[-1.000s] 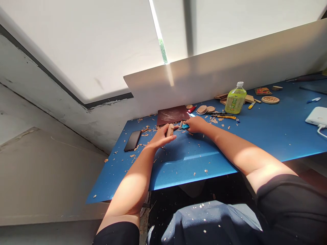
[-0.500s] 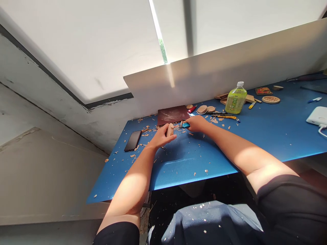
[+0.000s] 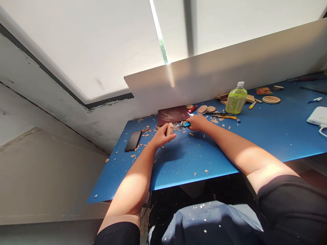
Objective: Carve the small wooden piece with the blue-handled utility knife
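My left hand [image 3: 161, 136] is closed around a small wood piece [image 3: 170, 129], held on edge above the blue table. Its thumb lies along the near side of the wood. To the right, my right hand [image 3: 197, 123] grips a blue-handled knife [image 3: 186, 124], with the thin blade pointing left at the wood. Whether the blade touches the wood is too small to tell. Wood shavings [image 3: 146, 129] are scattered about both hands. Just behind them lies a dark red sheet [image 3: 173, 115].
A black phone [image 3: 133, 140] lies left on the blue table [image 3: 184, 170]. Toward the back right are a red tube-like object [image 3: 192, 109], wood slices [image 3: 202, 109], pens and a yellow cutter [image 3: 224, 116], and a green-yellow bottle [image 3: 236, 98]. A white power bank [image 3: 319, 116] sits at far right.
Both hands keep nearly the same place and hold the same things. The knife has shifted very slightly to the right, away from the wood piece.
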`<state>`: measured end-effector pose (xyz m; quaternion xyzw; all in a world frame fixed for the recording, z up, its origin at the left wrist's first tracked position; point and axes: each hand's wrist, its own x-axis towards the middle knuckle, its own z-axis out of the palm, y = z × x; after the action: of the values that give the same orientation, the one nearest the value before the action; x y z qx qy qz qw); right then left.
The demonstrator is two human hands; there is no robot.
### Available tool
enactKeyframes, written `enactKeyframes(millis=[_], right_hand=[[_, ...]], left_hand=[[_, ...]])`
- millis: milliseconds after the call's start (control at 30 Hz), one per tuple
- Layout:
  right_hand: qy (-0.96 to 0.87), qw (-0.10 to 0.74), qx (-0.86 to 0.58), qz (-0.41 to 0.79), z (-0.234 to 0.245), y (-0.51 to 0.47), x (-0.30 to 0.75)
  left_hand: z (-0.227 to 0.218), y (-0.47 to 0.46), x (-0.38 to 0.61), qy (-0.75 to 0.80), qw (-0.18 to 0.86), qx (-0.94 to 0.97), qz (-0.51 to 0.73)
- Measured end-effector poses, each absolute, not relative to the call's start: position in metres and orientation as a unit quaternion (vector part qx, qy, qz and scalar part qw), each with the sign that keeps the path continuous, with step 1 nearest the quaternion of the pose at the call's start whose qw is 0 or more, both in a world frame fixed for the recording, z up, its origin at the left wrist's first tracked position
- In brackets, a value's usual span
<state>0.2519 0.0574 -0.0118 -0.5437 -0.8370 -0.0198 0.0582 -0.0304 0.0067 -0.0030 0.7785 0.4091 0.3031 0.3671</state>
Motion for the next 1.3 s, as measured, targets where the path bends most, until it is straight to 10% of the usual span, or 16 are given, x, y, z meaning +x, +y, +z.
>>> enactKeyframes(millis=[533, 967, 1300], right_hand=[[-0.812, 0.285, -0.484, 0.159, -0.015, 0.062, 0.251], [-0.847, 0.087, -0.52, 0.075, -0.003, 0.032, 0.221], [-0.849, 0.096, -0.516, 0.06, 0.008, 0.033, 0.225]], left_hand=[[-0.006, 0.011, -0.019, 0.453, 0.524, 0.622, 0.364], [-0.004, -0.002, -0.012, 0.459, 0.374, 0.74, 0.319], [0.0, -0.006, -0.005, 0.448, 0.4, 0.722, 0.344]])
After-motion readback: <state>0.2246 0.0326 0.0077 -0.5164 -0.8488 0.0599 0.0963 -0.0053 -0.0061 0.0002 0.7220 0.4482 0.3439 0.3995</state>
